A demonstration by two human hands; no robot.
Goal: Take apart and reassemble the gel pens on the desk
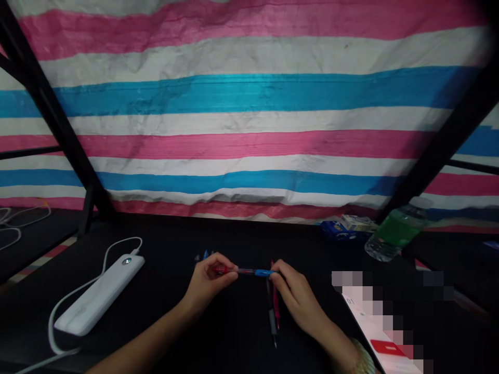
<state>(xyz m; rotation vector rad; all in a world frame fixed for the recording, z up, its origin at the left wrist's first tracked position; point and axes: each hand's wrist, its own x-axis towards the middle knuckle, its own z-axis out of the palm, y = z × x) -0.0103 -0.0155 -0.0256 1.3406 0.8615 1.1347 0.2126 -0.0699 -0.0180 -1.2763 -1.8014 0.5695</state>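
A pen (246, 271) with a clear barrel lies level between my two hands, red at its left end and blue at its right. My left hand (210, 278) pinches the red end. The fingertips of my right hand (294, 291) close on the blue end. Under and beside my right hand, a black pen (272, 317) and a dark pink pen (276, 306) lie side by side on the table, partly covered. Just behind my left hand, small blue and dark pieces (206, 255) show, too hidden to name.
On the black table (163, 239), a white power bank (101, 296) with a cable stands left. A tilted bottle (397, 231) and small blue packets (337, 231) are at the back right. A lit phone screen (374, 332), partly pixelated, lies near right. Striped sheeting (249, 93) hangs behind.
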